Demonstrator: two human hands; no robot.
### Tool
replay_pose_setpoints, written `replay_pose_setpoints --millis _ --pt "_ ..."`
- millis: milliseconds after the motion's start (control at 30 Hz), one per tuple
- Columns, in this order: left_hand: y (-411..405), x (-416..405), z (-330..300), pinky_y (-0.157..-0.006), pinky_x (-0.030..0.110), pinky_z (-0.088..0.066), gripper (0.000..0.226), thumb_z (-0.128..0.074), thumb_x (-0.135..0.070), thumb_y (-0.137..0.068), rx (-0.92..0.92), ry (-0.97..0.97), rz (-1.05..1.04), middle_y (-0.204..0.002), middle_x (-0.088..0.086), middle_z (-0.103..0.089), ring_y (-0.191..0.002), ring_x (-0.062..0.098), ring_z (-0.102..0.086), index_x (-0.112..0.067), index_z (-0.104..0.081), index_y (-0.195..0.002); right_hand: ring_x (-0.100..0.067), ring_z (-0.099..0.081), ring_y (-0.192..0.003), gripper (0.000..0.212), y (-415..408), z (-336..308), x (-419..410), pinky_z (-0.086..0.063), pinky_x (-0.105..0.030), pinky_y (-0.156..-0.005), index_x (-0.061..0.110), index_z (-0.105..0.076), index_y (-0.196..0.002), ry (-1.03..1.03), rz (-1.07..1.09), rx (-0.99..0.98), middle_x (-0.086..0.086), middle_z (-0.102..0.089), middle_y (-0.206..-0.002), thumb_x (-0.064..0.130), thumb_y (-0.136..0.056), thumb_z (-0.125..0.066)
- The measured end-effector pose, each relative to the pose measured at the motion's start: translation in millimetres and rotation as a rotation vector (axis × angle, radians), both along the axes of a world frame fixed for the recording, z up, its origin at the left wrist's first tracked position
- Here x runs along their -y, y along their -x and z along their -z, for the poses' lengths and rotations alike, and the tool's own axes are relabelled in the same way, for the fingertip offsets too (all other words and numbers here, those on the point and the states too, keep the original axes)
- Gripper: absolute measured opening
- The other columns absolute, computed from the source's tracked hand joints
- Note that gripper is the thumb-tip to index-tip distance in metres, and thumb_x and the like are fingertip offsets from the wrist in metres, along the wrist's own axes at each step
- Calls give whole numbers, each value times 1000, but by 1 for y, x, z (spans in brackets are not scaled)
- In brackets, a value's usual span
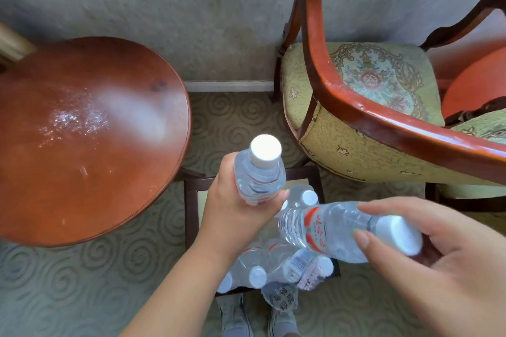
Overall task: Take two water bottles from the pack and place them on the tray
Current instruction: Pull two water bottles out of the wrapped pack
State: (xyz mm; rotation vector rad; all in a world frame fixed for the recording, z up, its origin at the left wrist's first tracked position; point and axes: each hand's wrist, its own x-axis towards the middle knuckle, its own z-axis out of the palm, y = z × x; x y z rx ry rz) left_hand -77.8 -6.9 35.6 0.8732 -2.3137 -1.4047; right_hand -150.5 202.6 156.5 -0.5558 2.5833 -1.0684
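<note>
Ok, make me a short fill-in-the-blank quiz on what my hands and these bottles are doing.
1. The left hand holds its bottle ____.
2. The right hand holds its bottle ____.
3. Both bottle caps are ____.
4. The round table is made of ____.

Missing words: upright; sideways; white; wood

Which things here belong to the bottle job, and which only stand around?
Belonging to the job:
- left hand holding upright clear plastic water bottle
- right hand holding tilted clear plastic water bottle
- plastic-wrapped bottle pack

Standing around:
- round reddish wooden table
- floral upholstered wooden armchair

No tray is visible.
</note>
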Motion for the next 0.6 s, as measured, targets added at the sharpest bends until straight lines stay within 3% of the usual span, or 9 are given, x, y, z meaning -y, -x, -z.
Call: replay_pose_setpoints --millis 67,167,233,300,467,600 --pt "1 0 0 -71 -3 -40 65 -93 -34 -59 6 14 -6 -91 -20 -62 -82 -12 -59 -46 -41 -95 0 -69 -75 38 6 -3 4 -49 -10 -64 44 -75 -102 4 -30 -34 28 -73 -95 37 -65 -84" --pt "2 1 -1 -72 0 -42 62 -91 -38 -58 15 -10 -4 -92 -17 -64 -85 -7 -61 -46 -43 -96 -9 -68 -74 22 12 -2 15 -48 -16 -62 39 -79 -87 -15 -50 -106 20 -73 -92 35 -66 -82" --pt "2 1 -1 -76 12 -48 61 -90 -41 -59 15 -50 -2 -97 -12 -66 -89 3 -64 -44 -45 -100 -12 -68 -75 22 16 -2 21 -48 -20 -65 37 -78 -89 -39 -74 -149 18 -75 -81 34 -67 -81" --pt "2 0 0 -78 24 -52 63 -88 -46 -58 13 -68 -9 -99 -9 -68 -91 12 -66 -35 -47 -106 -11 -69 -73 20 19 0 26 -50 -27 -68 31 -79 -89 -32 -87 -159 18 -77 -85 32 -69 -79" --pt "4 -1 0 -77 28 -54 62 -85 -52 -55 28 -58 -19 -97 -12 -67 -91 12 -66 -38 -47 -101 -23 -64 -85 16 20 18 32 -47 -36 -74 19 -74 -87 35 -103 -231 3 -66 -85 26 -73 -75" --pt "3 -1 0 -80 34 -57 64 -85 -53 -55 42 -69 -24 -99 -10 -70 -94 15 -68 -36 -49 -105 -21 -62 -108 21 17 43 32 -46 -31 -95 13 -64 -92 293 -11 -128 -3 -64 -106 26 -76 -65"
